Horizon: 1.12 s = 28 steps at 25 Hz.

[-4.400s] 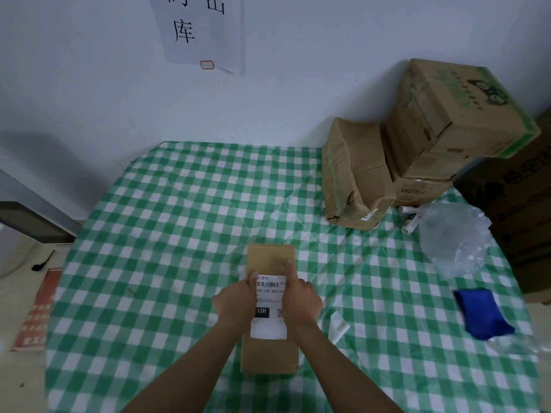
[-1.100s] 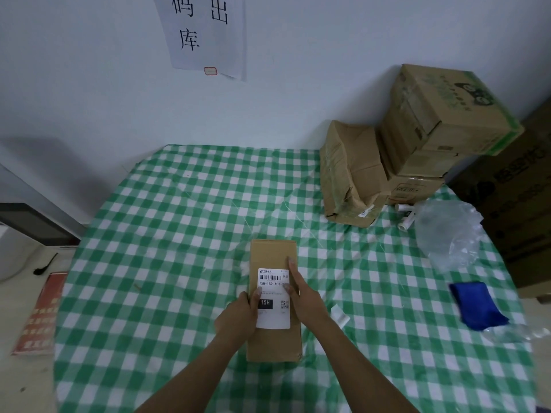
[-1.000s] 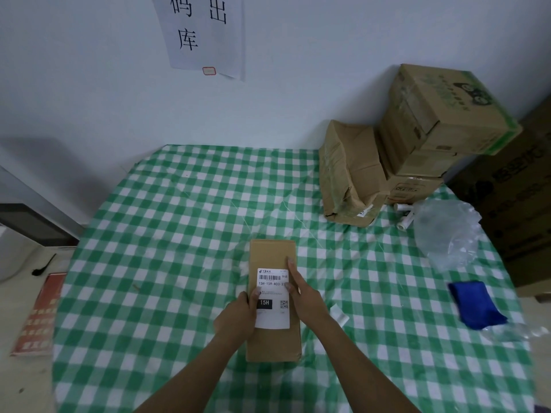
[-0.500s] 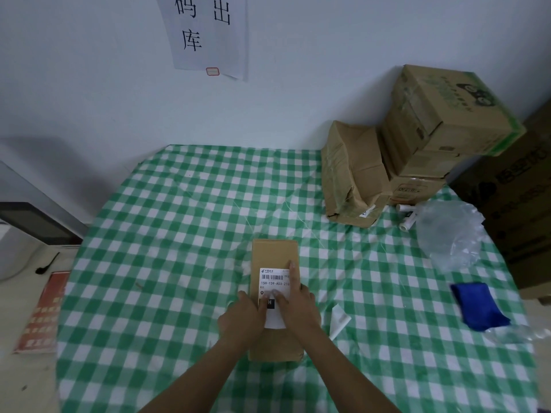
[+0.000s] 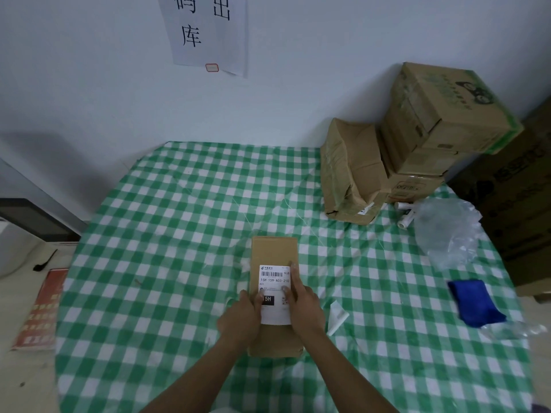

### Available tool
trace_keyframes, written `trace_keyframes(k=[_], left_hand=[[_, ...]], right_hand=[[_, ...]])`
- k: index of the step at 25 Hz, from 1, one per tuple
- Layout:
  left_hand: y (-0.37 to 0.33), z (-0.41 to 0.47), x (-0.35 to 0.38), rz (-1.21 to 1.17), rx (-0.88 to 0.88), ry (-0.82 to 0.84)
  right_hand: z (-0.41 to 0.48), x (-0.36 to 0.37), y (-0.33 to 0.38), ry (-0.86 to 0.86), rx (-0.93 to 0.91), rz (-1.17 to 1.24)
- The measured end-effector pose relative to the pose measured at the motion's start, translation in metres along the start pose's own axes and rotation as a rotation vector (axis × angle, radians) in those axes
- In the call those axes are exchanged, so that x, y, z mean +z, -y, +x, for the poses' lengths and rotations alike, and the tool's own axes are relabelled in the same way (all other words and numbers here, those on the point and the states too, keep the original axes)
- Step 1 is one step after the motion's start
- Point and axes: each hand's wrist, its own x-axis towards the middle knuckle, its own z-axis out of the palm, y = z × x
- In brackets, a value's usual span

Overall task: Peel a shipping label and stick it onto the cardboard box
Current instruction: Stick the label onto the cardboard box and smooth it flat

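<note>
A narrow brown cardboard box (image 5: pixel 274 251) lies flat on the green-and-white checked tablecloth (image 5: pixel 179 234), long side pointing away from me. A white shipping label (image 5: pixel 272 281) with a barcode and a black "15H" patch lies on its top. My left hand (image 5: pixel 243 315) rests flat against the label's left edge and the box's left side. My right hand (image 5: pixel 302 302) presses flat on the label's right edge, fingers stretched forward. Neither hand grips anything. A white strip of backing paper (image 5: pixel 336 317) lies on the cloth just right of my right hand.
Stacked cardboard boxes (image 5: pixel 417 144) stand at the back right against the wall. Clear plastic wrap (image 5: pixel 447 234) and small white rolls (image 5: pixel 405 214) lie beside them. A blue cloth (image 5: pixel 474 302) sits at the right edge. A paper sign (image 5: pixel 205 31) hangs on the wall.
My right hand slid across the label towards the left, then back to its right edge. My left hand stayed at the left edge. The box has not moved.
</note>
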Motion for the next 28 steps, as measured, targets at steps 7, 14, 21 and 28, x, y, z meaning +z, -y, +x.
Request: trace_keyframes(k=[7,14,21,28], left_hand=[[0.007,0.002,-0.004,-0.188,-0.003,0.058],[-0.002,-0.013,0.004,-0.011,-0.015,-0.007],[0.005,-0.015,0.008,-0.069,0.000,-0.028],[0.008,-0.019,0.006,-0.154,0.010,-0.070]], right_hand=[[0.008,-0.004,-0.010,0.018,-0.016,0.157],[-0.009,0.000,-0.003,0.113,-0.032,0.155],[-0.003,0.002,-0.014,0.128,-0.036,0.216],[-0.003,-0.004,-0.013,0.123,-0.016,0.221]])
